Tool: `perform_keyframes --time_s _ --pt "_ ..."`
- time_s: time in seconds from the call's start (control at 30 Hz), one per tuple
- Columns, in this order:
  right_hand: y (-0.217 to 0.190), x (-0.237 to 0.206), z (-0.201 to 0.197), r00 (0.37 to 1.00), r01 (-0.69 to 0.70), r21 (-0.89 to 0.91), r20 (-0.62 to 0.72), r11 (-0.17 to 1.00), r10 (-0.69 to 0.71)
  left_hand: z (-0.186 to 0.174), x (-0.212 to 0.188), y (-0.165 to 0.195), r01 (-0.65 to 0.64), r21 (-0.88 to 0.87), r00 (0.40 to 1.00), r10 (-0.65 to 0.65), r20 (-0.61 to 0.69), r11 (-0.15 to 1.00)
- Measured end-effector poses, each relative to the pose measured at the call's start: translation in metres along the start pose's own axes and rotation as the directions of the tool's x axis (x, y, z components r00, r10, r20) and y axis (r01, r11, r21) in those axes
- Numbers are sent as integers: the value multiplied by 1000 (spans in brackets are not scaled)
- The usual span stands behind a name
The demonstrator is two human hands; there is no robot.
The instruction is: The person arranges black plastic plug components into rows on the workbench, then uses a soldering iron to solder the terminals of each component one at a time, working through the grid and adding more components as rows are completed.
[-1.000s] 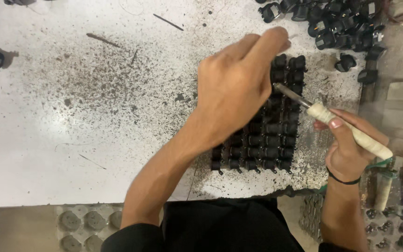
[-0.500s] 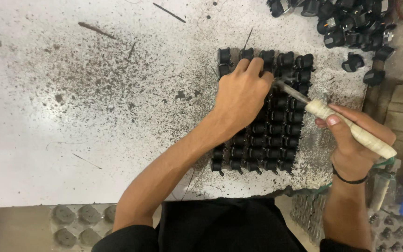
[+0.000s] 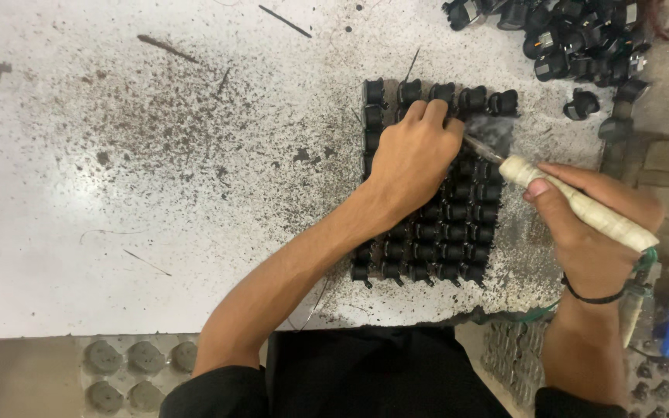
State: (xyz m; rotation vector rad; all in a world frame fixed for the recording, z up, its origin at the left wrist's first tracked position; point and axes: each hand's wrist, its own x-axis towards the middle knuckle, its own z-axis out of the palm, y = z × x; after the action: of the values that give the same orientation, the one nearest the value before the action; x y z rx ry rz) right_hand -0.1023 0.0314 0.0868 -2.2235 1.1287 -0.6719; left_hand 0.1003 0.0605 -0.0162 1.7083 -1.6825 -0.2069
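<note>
Parts (image 3: 435, 224) sit in tight rows on the table (image 3: 156, 193). I press my left hand (image 3: 412, 159) flat to steady them. My right hand (image 3: 594, 232) grips the iron (image 3: 574, 203), tip touching the top rows.

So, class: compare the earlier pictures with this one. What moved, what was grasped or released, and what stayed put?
The left hand came down from hovering over the grid of small black plastic parts and now rests on its upper rows. Nothing was picked up or let go. The right hand still grips the cream-wrapped, metal-tipped tool, tip at the grid.
</note>
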Motion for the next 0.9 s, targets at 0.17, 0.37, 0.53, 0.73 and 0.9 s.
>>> perform_keyframes --time_s 0.17,0.37,0.53,0.73,0.9 --pt "23 -13 1 987 -61 303 -120 951 102 -53 4 19 124 -116 991 -118 62 985" --pt "68 -23 21 971 -20 585 -183 811 156 -86 37 24 -172 -159 920 101 -378 972" --pt "69 -18 15 983 16 452 -172 892 69 -38 36 -3 44 -38 985 -50 -167 998" --pt "46 -4 15 989 -17 336 -132 942 65 3 15 -22 70 -23 996 -71 -49 997" --pt "24 5 17 982 -88 325 -130 941 137 4 16 -23 37 -17 999 -38 -35 999"
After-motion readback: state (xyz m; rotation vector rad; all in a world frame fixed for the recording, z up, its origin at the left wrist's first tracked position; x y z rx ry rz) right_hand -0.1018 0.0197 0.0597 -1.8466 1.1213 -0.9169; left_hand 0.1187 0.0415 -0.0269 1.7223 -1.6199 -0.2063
